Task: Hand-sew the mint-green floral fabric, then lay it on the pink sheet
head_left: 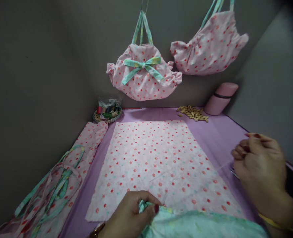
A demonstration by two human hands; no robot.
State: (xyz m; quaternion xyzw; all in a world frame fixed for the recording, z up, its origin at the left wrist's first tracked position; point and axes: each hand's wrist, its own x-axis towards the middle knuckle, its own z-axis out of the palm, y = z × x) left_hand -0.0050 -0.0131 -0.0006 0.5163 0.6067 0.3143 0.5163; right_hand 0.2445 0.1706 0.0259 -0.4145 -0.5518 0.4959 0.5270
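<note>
1. Grip, left hand: pinched shut on a bunched mint-green cotton fabric strip at the near edge of the pink dotted cloth panel.
2. Right hand: fingers closed on a thin white thread, drawn taut, well right of the strip.
3. Risk: over-pull could snap the thread or pucker the seam.
4. Needle not discernible.

The desk wears a smooth, matt lilac cloth, and on it lies a soft pink cotton-like fabric sheet printed with red dots. The mint fabric at the near edge looks thin, matt and crumpled. The pink flask has a smooth, slightly glossy plastic-looking shell.
</note>
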